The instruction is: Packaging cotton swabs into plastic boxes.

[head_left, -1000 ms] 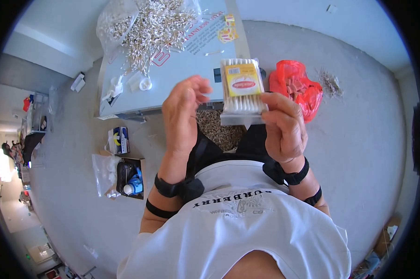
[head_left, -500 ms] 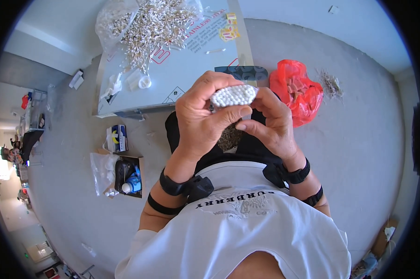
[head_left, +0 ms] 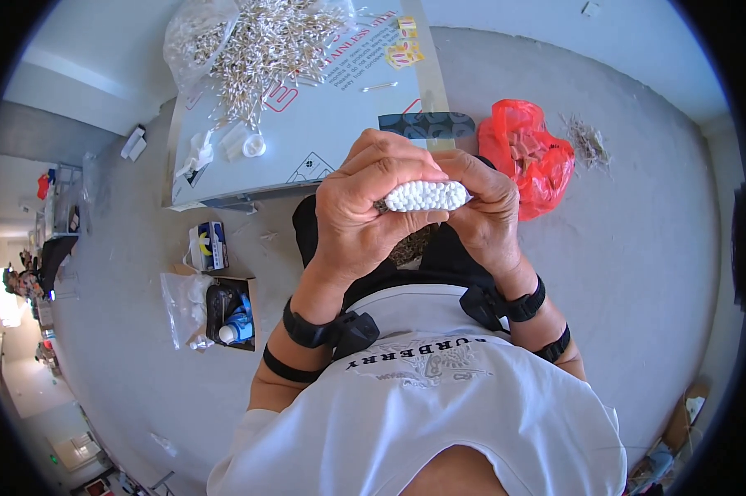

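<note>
Head view, and the pale table point(head_left: 332, 124) spreads across the top, a great heap of cotton swabs point(head_left: 278, 50) covering its far side! Down on the floor to the right sits a red plastic bag point(head_left: 546, 194), mouth open. Over to the hands: the left hand point(head_left: 352, 207) curls fingers above and thumb below a tight bundle of swabs point(head_left: 427, 196), the right hand point(head_left: 484, 207) pinches its right end, and it's held over the lap, white tips facing the camera. Smallest, one loose swab point(head_left: 379, 86) lies on the tabletop.
</note>
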Action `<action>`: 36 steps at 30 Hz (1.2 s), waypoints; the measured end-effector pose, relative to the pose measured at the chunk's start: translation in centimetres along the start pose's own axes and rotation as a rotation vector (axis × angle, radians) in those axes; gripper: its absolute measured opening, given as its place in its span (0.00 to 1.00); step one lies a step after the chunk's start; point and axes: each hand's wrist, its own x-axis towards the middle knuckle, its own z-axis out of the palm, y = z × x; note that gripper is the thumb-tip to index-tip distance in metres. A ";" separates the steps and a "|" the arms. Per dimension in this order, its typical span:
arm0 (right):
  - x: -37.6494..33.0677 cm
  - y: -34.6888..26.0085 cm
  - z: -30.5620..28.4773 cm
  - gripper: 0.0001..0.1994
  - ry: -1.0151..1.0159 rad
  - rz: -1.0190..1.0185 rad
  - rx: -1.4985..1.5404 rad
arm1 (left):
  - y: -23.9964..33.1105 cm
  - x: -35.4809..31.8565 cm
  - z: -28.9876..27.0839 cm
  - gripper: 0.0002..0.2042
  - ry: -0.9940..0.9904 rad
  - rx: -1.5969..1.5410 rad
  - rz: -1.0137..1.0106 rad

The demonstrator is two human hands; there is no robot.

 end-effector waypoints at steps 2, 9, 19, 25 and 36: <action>0.0 0.1 -0.1 0.15 0.004 -0.011 -0.025 | 0.1 0.1 -0.3 0.15 0.017 -0.031 -0.033; 0.3 0.5 -0.3 0.16 0.008 -0.089 -0.102 | -0.2 -0.1 -0.7 0.17 -0.024 0.084 0.043; 0.1 1.2 -0.1 0.15 0.045 -0.051 -0.035 | -0.2 0.3 0.4 0.17 -0.012 0.057 0.048; 0.2 1.2 -0.4 0.13 0.033 -0.055 -0.151 | -1.1 0.0 0.6 0.17 -0.049 0.042 0.081; -0.1 1.8 -0.6 0.10 0.082 0.126 -0.041 | -1.7 -1.2 0.2 0.25 0.018 -0.062 -0.107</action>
